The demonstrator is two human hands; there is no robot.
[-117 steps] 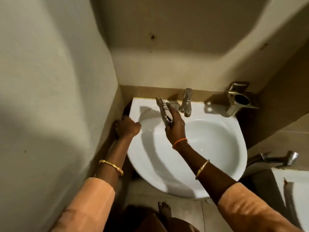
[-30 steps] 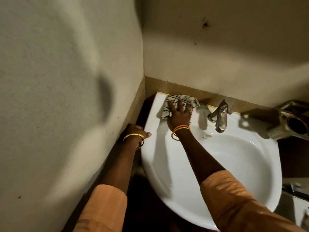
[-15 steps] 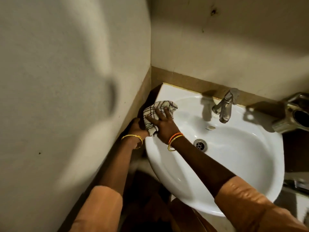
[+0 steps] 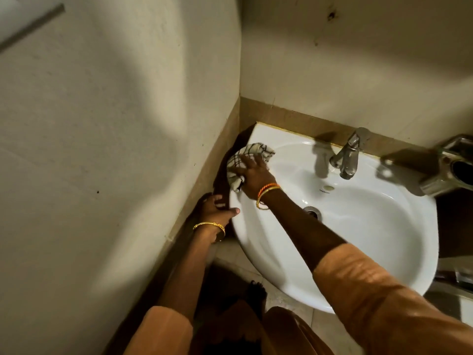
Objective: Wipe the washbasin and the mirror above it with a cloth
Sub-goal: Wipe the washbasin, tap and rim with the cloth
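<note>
Washbasin (image 4: 358, 239), white and glossy, sits in the corner against cream walls edged with a tan tile band (image 4: 294, 121); a small dark mark below its overflow hole is too small to read. At the left, the left hand (image 4: 217, 211) grips the basin's left rim, thumb on top and fingers curled under. Just beyond it, the right hand (image 4: 253, 172) presses a checked cloth (image 4: 245, 155) on the far left rim, fingers spread and bent over the bunched fabric. To the right stand a metal tap (image 4: 348, 157) and a metal holder (image 4: 450, 167). Pale floor tiles show below.
</note>
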